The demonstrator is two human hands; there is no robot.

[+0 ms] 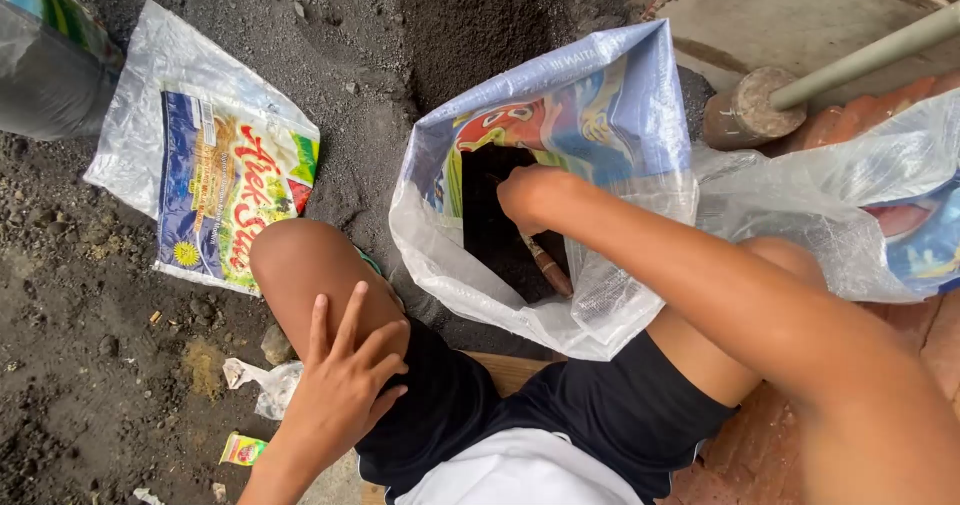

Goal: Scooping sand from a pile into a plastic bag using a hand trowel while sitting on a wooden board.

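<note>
Woven plastic sack (600,125) stands open between the knees, right hand (530,197) reaching into its mouth.

At far left a flat printed sack (215,165) lies on the dark gritty ground (70,365), with a crumpled wrapper (262,383) and a small yellow packet (243,449) nearer the seat. The left hand (345,385) rests on the left knee, fingers (350,325) spread and holding nothing. In the open sack the right hand's fingers are clenched around a brown tool handle (550,270) over dark soil; this looks like the filling or packing step, and the slack rim may need holding up. A second sack (880,205) crowds the right, under a stump (745,115) and pale pipe (870,55).
</note>
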